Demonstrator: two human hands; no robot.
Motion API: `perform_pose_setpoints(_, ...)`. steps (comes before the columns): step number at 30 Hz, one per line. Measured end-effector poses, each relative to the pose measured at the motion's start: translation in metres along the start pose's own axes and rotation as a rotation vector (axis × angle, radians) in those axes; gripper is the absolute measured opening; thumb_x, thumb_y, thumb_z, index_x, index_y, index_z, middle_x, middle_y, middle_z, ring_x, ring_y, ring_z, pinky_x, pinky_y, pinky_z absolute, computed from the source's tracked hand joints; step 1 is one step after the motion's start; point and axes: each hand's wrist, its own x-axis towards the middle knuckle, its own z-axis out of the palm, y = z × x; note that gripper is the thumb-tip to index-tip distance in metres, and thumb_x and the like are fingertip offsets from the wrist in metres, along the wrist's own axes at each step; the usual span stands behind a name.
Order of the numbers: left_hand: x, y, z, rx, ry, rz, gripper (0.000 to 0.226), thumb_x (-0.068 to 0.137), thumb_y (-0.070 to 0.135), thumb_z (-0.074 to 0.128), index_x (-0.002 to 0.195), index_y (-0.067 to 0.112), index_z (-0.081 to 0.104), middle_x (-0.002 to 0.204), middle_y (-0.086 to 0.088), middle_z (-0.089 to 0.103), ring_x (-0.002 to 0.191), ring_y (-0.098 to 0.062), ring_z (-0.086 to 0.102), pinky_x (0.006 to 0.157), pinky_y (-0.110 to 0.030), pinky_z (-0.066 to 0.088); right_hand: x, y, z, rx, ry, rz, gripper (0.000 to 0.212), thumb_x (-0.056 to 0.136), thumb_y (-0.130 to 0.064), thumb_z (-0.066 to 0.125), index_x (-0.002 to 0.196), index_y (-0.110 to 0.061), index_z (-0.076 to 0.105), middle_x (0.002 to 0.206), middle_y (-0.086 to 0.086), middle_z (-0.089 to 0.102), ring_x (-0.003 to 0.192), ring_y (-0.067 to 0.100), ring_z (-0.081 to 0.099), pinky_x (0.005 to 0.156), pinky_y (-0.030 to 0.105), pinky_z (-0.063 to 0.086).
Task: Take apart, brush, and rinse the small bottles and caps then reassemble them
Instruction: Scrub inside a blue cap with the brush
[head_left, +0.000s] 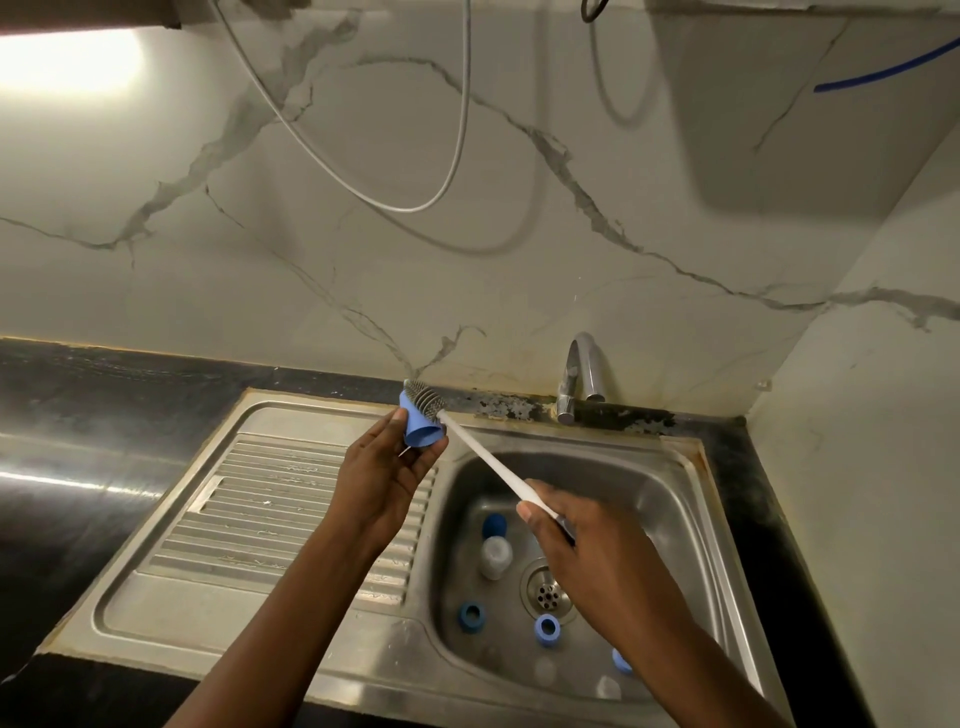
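Your left hand (387, 467), just left of centre frame, holds the blue cap (422, 426) between thumb and fingers, a narrow grip closed round its wider lower end. Your right hand (582, 540), lower right of centre, has its grip wrapped round the white handle of the brush (491, 460). The bristle head lies against the cap's upper end, though you cannot tell if it is inside.

The cap looks like light, stiff plastic and is probably wet and slick. Keep hold of the wide end and scrub gently, or it may pop free. The long, thin handle will likely flex.

In the sink (691, 499) at lower centre lie a clear bottle (495, 556) and loose blue rings (471, 617). The tap (582, 374) stands right of the bristles, close to the wall. The ribbed drainboard (260, 509) at left offers open room.
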Motion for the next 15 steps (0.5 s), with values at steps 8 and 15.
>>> perform_pose_setpoints(8, -0.006, -0.001, 0.005, -0.006, -0.022, -0.012, 0.054, 0.089, 0.023, 0.071, 0.138, 0.001, 0.062, 0.129, -0.027, 0.07, 0.111, -0.037, 0.075, 0.097, -0.048, 0.061, 0.012, -0.008, 0.004, 0.024, 0.001, -0.018, 0.048, 0.103, -0.058, 0.047, 0.147, -0.04, 0.054, 0.069, -0.012, 0.063, 0.07, -0.006, 0.067, 0.053, 0.017, 0.051)
perform_pose_setpoints(15, 0.006, 0.015, 0.002, -0.115, 0.054, -0.006, 0.048, 0.099, 0.017, 0.069, 0.14, -0.004, 0.056, 0.131, -0.03, 0.069, 0.11, -0.036, 0.076, 0.087, -0.041, 0.066, 0.0, -0.005, 0.001, 0.02, -0.03, -0.023, 0.05, 0.102, -0.062, 0.046, 0.147, -0.044, 0.055, 0.072, -0.017, 0.061, 0.07, -0.005, 0.065, 0.061, 0.017, 0.049)
